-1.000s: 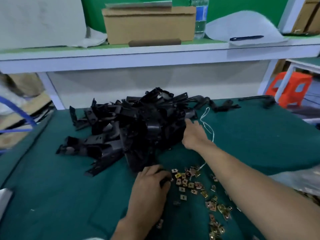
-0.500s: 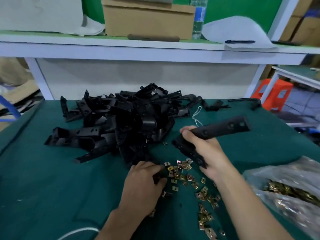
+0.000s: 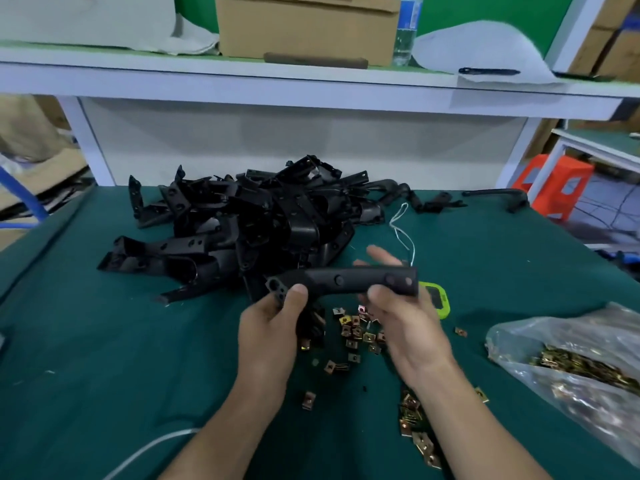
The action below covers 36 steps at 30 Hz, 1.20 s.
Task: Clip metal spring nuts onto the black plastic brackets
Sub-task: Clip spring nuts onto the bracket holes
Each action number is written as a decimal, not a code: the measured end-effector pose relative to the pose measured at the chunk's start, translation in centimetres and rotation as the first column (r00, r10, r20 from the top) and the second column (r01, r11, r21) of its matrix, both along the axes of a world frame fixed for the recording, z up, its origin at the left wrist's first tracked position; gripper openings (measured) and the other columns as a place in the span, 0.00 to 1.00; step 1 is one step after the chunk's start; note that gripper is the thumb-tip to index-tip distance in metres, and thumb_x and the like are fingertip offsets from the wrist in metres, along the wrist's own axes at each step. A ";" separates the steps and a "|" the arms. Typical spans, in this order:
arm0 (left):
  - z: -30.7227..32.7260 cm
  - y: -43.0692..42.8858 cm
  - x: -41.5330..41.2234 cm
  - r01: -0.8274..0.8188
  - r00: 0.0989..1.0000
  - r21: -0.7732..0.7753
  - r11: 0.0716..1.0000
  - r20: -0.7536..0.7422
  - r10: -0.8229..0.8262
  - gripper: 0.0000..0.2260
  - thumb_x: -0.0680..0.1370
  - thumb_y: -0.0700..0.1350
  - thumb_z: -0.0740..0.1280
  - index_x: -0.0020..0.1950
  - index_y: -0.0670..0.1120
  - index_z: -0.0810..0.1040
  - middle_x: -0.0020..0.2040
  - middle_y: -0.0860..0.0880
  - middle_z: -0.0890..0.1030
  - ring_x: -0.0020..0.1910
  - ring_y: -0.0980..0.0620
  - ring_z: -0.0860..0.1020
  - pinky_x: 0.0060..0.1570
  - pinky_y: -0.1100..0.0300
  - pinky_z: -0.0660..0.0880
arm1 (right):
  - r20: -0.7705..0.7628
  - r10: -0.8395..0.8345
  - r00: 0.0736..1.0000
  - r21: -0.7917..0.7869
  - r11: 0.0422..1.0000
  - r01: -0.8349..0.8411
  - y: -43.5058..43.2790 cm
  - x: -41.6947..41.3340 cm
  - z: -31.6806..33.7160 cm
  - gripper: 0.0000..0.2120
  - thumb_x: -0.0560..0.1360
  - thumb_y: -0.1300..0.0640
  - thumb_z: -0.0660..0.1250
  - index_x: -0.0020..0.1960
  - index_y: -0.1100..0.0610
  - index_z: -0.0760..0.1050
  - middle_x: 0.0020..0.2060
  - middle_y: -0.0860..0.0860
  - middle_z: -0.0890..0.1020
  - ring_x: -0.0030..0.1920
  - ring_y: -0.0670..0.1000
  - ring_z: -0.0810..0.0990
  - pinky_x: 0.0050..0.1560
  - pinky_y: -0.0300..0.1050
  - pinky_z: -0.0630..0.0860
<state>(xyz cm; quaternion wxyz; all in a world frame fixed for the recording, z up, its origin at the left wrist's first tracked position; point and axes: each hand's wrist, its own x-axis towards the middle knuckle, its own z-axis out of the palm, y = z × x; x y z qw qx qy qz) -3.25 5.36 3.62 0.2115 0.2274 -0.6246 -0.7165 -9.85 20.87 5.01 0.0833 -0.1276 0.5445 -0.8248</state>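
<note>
Holding one black plastic bracket (image 3: 346, 280) level above the green counter (image 3: 104, 358), just in front of the heaped pile of brackets (image 3: 242, 230). Gripping its flanged end with the left hand (image 3: 273, 327), thumb pressed on top, the rest of that hand's fingers hidden beneath. Pinching the opposite end with the right hand (image 3: 405, 327), thumb against the lower edge, fingers (image 3: 381, 254) reaching up behind the part and blurred. Strewn on the cloth below and between the wrists, loose brass-coloured spring nuts (image 3: 356, 332). More of the same packed in a clear plastic bag (image 3: 554, 337) at far right. Half hidden behind the right hand, a green-rimmed gadget (image 3: 434, 299). Beside the pile, a loop of white string (image 3: 403, 230). Up on the shelf (image 3: 311, 88), a cardboard box (image 3: 304, 26) beside a water bottle (image 3: 407, 29).
</note>
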 end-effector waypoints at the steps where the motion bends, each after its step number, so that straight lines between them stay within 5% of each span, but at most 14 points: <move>1: -0.2 -0.6 0.0 -0.017 1.000 -0.173 0.985 0.014 0.020 0.18 0.79 0.55 0.69 0.30 0.51 0.77 0.26 0.57 0.76 0.25 0.56 0.73 0.26 0.61 0.70 | -0.024 -0.038 0.999 0.026 0.999 0.039 0.6 -0.3 0.1 0.28 0.68 0.60 0.74 0.67 0.51 0.78 0.59 0.53 0.85 0.62 0.53 0.81 0.68 0.54 0.72; 4: -0.6 -1.0 -0.1 -0.025 0.999 -0.396 0.918 0.011 0.032 0.19 0.77 0.57 0.70 0.29 0.52 0.73 0.22 0.56 0.71 0.23 0.58 0.68 0.23 0.62 0.68 | -0.349 -0.149 0.925 0.376 0.882 0.284 1.1 0.1 0.1 0.32 0.68 0.52 0.76 0.72 0.43 0.73 0.63 0.42 0.81 0.66 0.42 0.77 0.69 0.41 0.70; 6: -1.0 -0.7 -0.3 0.002 1.000 -0.456 0.890 -0.015 -0.010 0.16 0.76 0.56 0.71 0.31 0.51 0.76 0.23 0.52 0.74 0.23 0.59 0.69 0.23 0.64 0.68 | -0.631 0.040 0.774 0.633 0.603 0.485 0.3 0.6 -0.4 0.35 0.68 0.46 0.72 0.74 0.38 0.67 0.65 0.35 0.73 0.70 0.36 0.68 0.69 0.30 0.61; 8: -0.9 -0.3 -0.3 0.082 0.993 -0.448 0.890 -0.037 -0.110 0.12 0.76 0.54 0.72 0.34 0.51 0.80 0.27 0.51 0.79 0.26 0.59 0.73 0.25 0.66 0.69 | -0.647 0.197 0.737 0.725 0.457 0.515 -0.9 1.2 -1.3 0.38 0.70 0.48 0.69 0.77 0.38 0.61 0.65 0.37 0.70 0.70 0.41 0.63 0.71 0.37 0.62; 11: -0.5 0.0 0.0 0.225 0.959 -0.278 0.934 -0.107 -0.263 0.10 0.76 0.58 0.70 0.43 0.54 0.86 0.37 0.52 0.86 0.36 0.54 0.84 0.34 0.64 0.78 | -0.559 0.204 0.804 0.780 0.459 0.425 -1.6 1.5 -2.2 0.39 0.75 0.53 0.68 0.79 0.37 0.54 0.64 0.40 0.72 0.66 0.45 0.67 0.62 0.43 0.69; 13: -0.5 -0.1 -0.2 0.219 0.963 -0.178 0.959 -0.119 -0.241 0.14 0.76 0.61 0.67 0.48 0.55 0.88 0.41 0.50 0.87 0.40 0.51 0.86 0.38 0.61 0.81 | -0.586 0.149 0.796 0.760 0.442 0.477 -1.1 1.0 -2.1 0.34 0.77 0.56 0.66 0.78 0.38 0.58 0.61 0.43 0.76 0.62 0.47 0.72 0.55 0.44 0.72; 15: -0.9 -0.9 -0.4 0.113 0.991 -0.301 0.947 -0.035 -0.130 0.09 0.77 0.57 0.69 0.52 0.59 0.87 0.43 0.56 0.87 0.42 0.59 0.84 0.44 0.64 0.81 | -0.623 0.055 0.780 0.727 0.408 0.552 -0.6 0.2 -1.6 0.33 0.76 0.62 0.65 0.77 0.42 0.63 0.59 0.45 0.78 0.61 0.50 0.75 0.55 0.50 0.76; 18: -1.8 -1.4 -0.6 0.272 0.959 -0.670 0.691 0.250 -0.134 0.14 0.76 0.52 0.74 0.60 0.63 0.82 0.53 0.64 0.81 0.51 0.65 0.78 0.49 0.73 0.73 | -0.671 -0.035 0.741 0.710 0.260 0.655 0.2 -0.6 -1.2 0.31 0.76 0.62 0.67 0.76 0.45 0.64 0.57 0.45 0.79 0.57 0.52 0.77 0.48 0.51 0.78; 21: -2.6 -0.1 -0.9 0.447 0.895 -0.743 0.499 0.379 -0.236 0.14 0.76 0.49 0.74 0.61 0.58 0.83 0.56 0.63 0.75 0.56 0.61 0.72 0.55 0.68 0.68 | -0.626 0.010 0.780 0.779 0.053 0.625 0.4 -0.5 -1.9 0.26 0.76 0.60 0.66 0.71 0.45 0.67 0.50 0.45 0.79 0.50 0.54 0.79 0.36 0.48 0.69; 25: -2.7 0.8 -0.9 0.349 0.937 -0.745 0.569 0.300 -0.181 0.05 0.76 0.43 0.75 0.48 0.53 0.86 0.46 0.59 0.79 0.46 0.55 0.78 0.49 0.59 0.76 | -0.496 0.005 0.869 0.866 0.077 0.494 0.2 -0.3 -2.7 0.17 0.75 0.57 0.63 0.64 0.48 0.70 0.50 0.48 0.79 0.48 0.59 0.80 0.39 0.49 0.68; 30: -2.3 1.1 0.3 0.215 0.975 -0.822 0.527 0.209 -0.072 0.05 0.76 0.44 0.74 0.49 0.55 0.85 0.42 0.55 0.85 0.42 0.52 0.81 0.46 0.53 0.79 | -0.463 -0.028 0.886 0.879 0.113 0.463 0.8 -0.6 -2.6 0.10 0.75 0.48 0.68 0.55 0.47 0.74 0.43 0.48 0.80 0.39 0.57 0.75 0.38 0.48 0.69; 36: -1.5 0.9 0.7 0.114 0.985 -0.836 0.537 0.166 0.049 0.09 0.74 0.47 0.76 0.50 0.61 0.87 0.38 0.64 0.82 0.45 0.52 0.81 0.46 0.56 0.78 | -0.391 0.023 0.920 0.914 0.131 0.385 1.3 -1.1 -2.4 0.10 0.73 0.47 0.70 0.50 0.47 0.73 0.36 0.45 0.76 0.39 0.56 0.75 0.37 0.47 0.68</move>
